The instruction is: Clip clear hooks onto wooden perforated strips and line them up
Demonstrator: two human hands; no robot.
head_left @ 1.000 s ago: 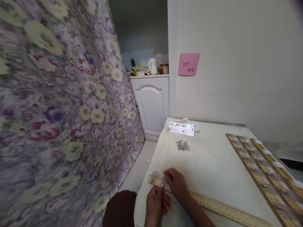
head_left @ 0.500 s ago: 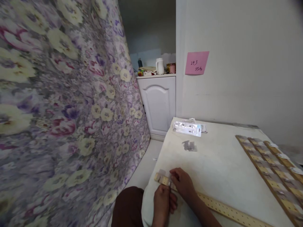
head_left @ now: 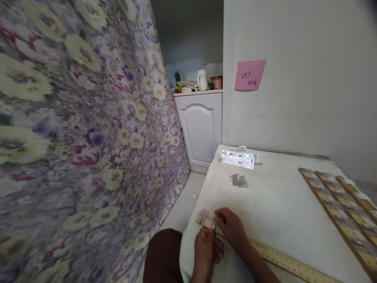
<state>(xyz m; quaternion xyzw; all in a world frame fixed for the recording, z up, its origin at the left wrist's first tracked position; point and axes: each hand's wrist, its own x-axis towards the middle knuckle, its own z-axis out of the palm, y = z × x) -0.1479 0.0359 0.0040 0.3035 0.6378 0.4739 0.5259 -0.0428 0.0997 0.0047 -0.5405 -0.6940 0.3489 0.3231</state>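
Observation:
A long pale perforated strip [head_left: 290, 261] lies on the white-covered table, its far-left end near the table's edge. Clear plastic pieces with small metal fittings sit on that end; one clear piece [head_left: 204, 213] stands beside my hands. My left hand [head_left: 204, 244] is closed at the strip's near edge, thumb on top and fingers curled; what it grips is hidden. My right hand [head_left: 231, 226] reaches over the strip from the right, fingertips pinched on another small clear plastic piece [head_left: 215, 223]. Loose small clear plastic pieces [head_left: 239, 181] lie farther back on the table.
Clear blister packaging [head_left: 237, 158] lies at the table's back left. Several brown-edged strips carrying clear pieces [head_left: 332, 208] lie along the right side. A floral curtain [head_left: 97, 137] hangs at left, and my knee [head_left: 165, 255] is beside the table [head_left: 273, 200].
The view has shifted slightly, so everything appears a little to the right. Both hands keep nearly the same hold at the strip's end.

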